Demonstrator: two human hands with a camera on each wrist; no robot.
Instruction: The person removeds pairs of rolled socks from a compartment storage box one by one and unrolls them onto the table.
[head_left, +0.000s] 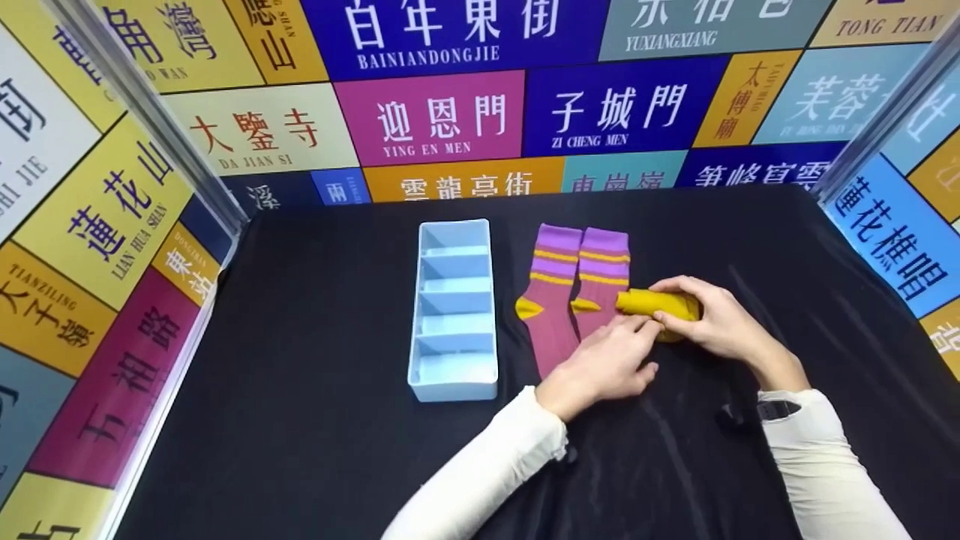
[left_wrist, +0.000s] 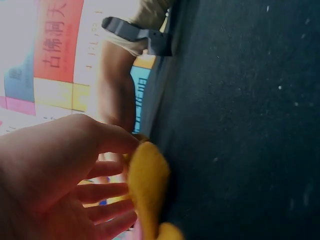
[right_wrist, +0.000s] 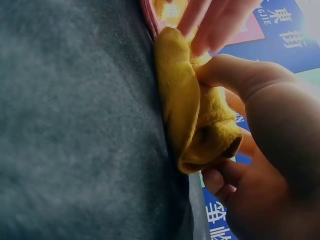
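Note:
A folded yellow sock bundle (head_left: 641, 301) lies on the black cloth, its rolled edge pointing left. My right hand (head_left: 716, 315) grips its right end, thumb on the near side and fingers around the far side. The thumb (right_wrist: 225, 70) presses the fold in the right wrist view, where an open end of the knit shows. My left hand (head_left: 611, 364) holds the bundle's near left side with its fingertips; in the left wrist view its thumb and fingers meet the yellow fabric (left_wrist: 148, 180). Two pink-and-purple striped socks (head_left: 553, 300) lie flat just left, their toe ends partly behind my left hand.
A light blue organizer box (head_left: 454, 390) with several compartments stands left of the striped socks. Black cloth (head_left: 322, 360) covers the table. Colourful panels with printed characters (head_left: 435, 116) form walls at the back and both sides.

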